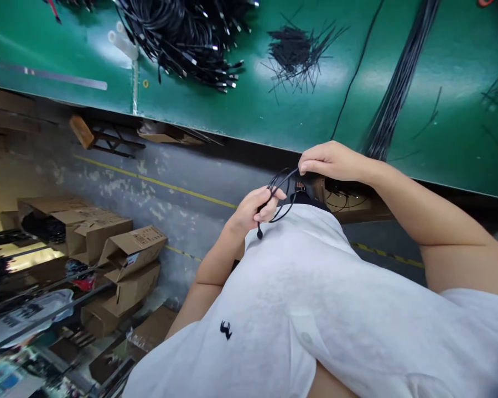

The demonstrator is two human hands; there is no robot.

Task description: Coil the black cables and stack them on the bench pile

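We see a thin, smooth black cable (284, 179) in front of the white cloth shirt (307, 260), just off the edge of the glossy green bench (249, 119). It's wound in loose, uneven round loops. Left hand (262, 205) has its fingers curled around the loops; a stubby dark connector (259, 233) dangles below it. Right hand (324, 160) pinches the cable between thumb and fingertips, close to the bench edge. A thin black cord (356, 72) runs down the bench toward that hand; we can't really tell whether it's the same cable.

On the bench: a heap of coiled cables (178, 38) with shiny metal plug tips, a bristly pile of thin black strips (292, 48), and a long, straight sheaf of dark strands (402, 77). Also a pale cylindrical roll (123, 45). Behind, we get creased brown cardboard boxes (135, 246) on scuffed grey floor (199, 171).
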